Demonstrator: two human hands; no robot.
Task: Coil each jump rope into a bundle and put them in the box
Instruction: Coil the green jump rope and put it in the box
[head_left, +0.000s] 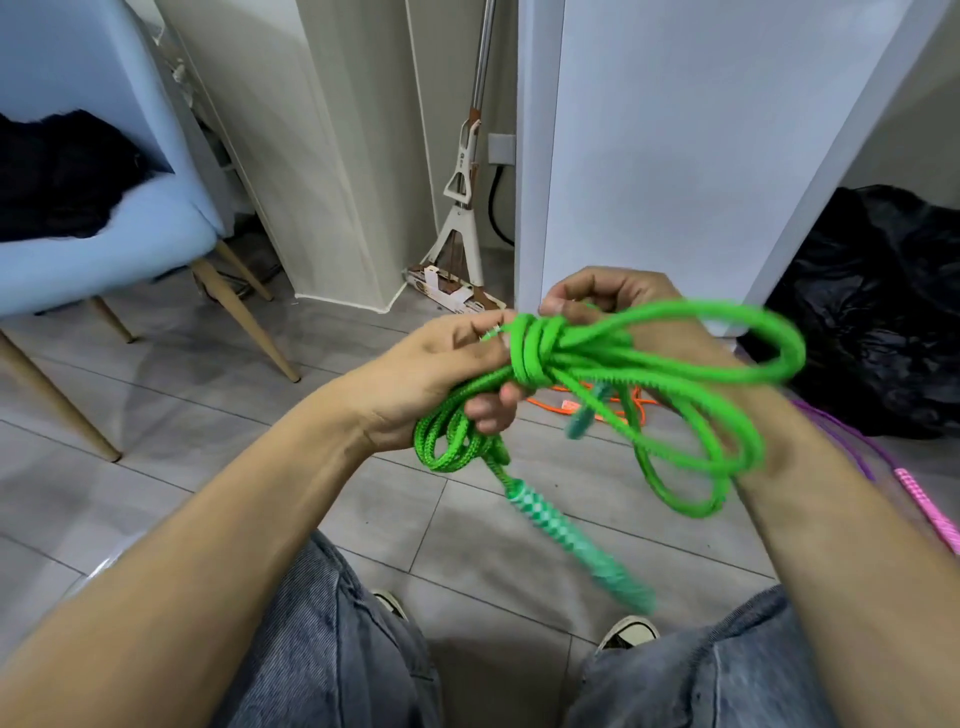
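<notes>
The green rope (613, 364) is nearly a bundle: its loops are gathered and several turns are wound tight around the middle, so in my judgement the coiling of this one is at its finishing wrap or tuck. It is held in the air over the floor (260, 426), in front of the person's knees, with one green handle (571, 545) hanging down blurred and a second, paler handle end (582, 421) dangling behind the loops. Much is left, as far as I can tell: an orange rope (613, 405) lies loose on the floor just beyond the hands, and a purple rope (841, 441) with a pink handle (930, 514) lies uncoiled at the right. No box shows in this view, so nothing can be said of what is in it. The left hand (441, 379) comes in from the lower left, fingers curled around the gathered strands below the wrap, thumb and forefinger pinching at the knot. The right hand (597, 296) sits just behind the wrap, fingers curled and closed on the green rope near the knot, with the big loops draped over its wrist; which strand it holds I cannot make out. Both forearms reach forward over the jeans-clad knees (332, 634).
</notes>
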